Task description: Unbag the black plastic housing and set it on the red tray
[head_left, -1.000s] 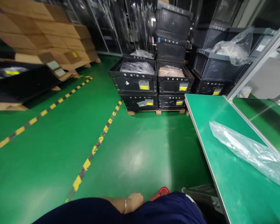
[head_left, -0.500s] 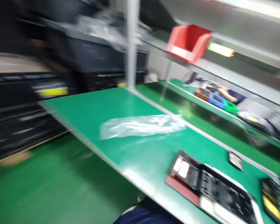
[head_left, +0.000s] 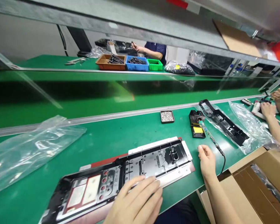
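My left hand [head_left: 136,200] lies open, fingers stretched, over the near long edge of a black plastic housing [head_left: 151,163]. The housing lies with its inside facing up, along a white strip with red parts beneath, and pale rectangular pieces show in its left section. To the right of the housing, my right hand [head_left: 207,160] is closed, fingers curled; what they hold, if anything, is hidden. Just beyond it a soldering iron [head_left: 208,133] rests in its stand [head_left: 197,119], which has a yellow sponge. A small black tray [head_left: 167,117] of tiny metal parts sits further back.
Clear plastic bags lie at the left [head_left: 37,149] and right. A second black housing [head_left: 224,121] lies on plastic behind the iron. A cardboard box [head_left: 242,193] stands at the near right. A co-worker's hands [head_left: 270,107] work far right; another person [head_left: 154,51] sits behind coloured bins [head_left: 136,63].
The view has swung right from the table's left end and now faces the bench. Both my hands have come into view. The small tray and housing appear further left in the picture.
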Motion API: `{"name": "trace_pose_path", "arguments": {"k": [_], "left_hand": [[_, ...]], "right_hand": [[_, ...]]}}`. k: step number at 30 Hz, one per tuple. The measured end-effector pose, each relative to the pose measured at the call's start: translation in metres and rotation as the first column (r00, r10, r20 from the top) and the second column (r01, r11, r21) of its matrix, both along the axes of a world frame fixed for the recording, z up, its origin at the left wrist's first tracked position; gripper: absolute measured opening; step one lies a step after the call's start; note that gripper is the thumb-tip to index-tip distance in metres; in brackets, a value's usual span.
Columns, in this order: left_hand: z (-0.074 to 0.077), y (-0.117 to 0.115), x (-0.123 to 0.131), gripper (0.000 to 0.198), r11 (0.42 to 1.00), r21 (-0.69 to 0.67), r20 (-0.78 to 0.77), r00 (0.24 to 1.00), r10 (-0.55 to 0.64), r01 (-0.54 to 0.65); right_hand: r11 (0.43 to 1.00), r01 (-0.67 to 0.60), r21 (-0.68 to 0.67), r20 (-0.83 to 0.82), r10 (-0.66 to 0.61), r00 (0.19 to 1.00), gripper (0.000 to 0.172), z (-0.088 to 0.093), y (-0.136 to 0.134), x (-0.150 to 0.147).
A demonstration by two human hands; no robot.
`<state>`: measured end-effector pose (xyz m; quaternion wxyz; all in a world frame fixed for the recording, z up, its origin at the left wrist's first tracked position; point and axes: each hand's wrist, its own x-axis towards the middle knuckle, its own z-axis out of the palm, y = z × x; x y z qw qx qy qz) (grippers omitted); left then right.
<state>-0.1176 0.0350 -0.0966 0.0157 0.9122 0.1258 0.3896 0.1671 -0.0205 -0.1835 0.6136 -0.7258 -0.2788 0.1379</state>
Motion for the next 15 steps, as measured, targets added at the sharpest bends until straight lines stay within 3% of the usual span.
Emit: {"name": "trace_pose_path", "arguments": {"k": [3,10,13,15], "left_hand": [[0.012,0.016,0.023,0.011,0.999,-0.039,-0.019,1.0,0.018,-0.019],[0.026,0.04,0.019,0.015,0.998,-0.043,-0.259,0.965,0.03,-0.043],[0.022,0.038,0.013,0.019,0.999,-0.029,-0.294,0.955,-0.029,0.021],[0.009,0.038,0.006,0.022,0.999,-0.045,-0.27,0.962,-0.041,0.03]], "right_hand": [[0.998,-0.052,0.028,-0.006,0.052,0.999,0.062,0.008,-0.007,-0.002],[0.98,-0.186,0.063,0.049,0.183,0.982,0.037,0.024,-0.015,-0.008],[0.971,-0.224,0.082,0.061,0.22,0.974,0.033,0.033,-0.013,-0.011],[0.967,-0.23,0.106,0.048,0.226,0.973,0.033,0.038,-0.009,-0.014]]}}
